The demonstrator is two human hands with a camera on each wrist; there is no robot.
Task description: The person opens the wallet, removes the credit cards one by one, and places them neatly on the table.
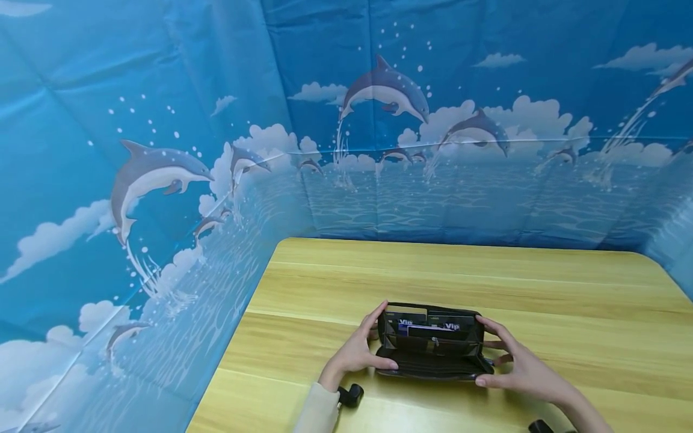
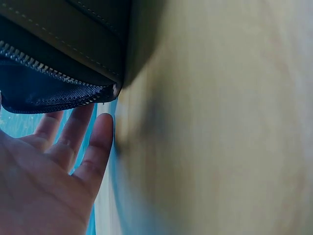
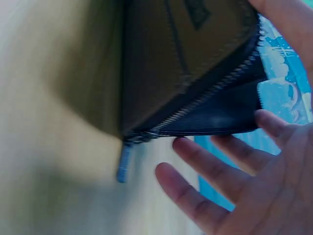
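One unzipped wallet [image 1: 433,364], two "Vip" labels [image 1: 452,326] inside, left hand [image 1: 357,352] gripping the left end, right hand [image 1: 522,365] the right

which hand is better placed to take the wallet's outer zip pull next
The right hand, most likely: the outer zip pull hangs at the right end of the wallet, close to that hand, while the left hand holds the opposite end.
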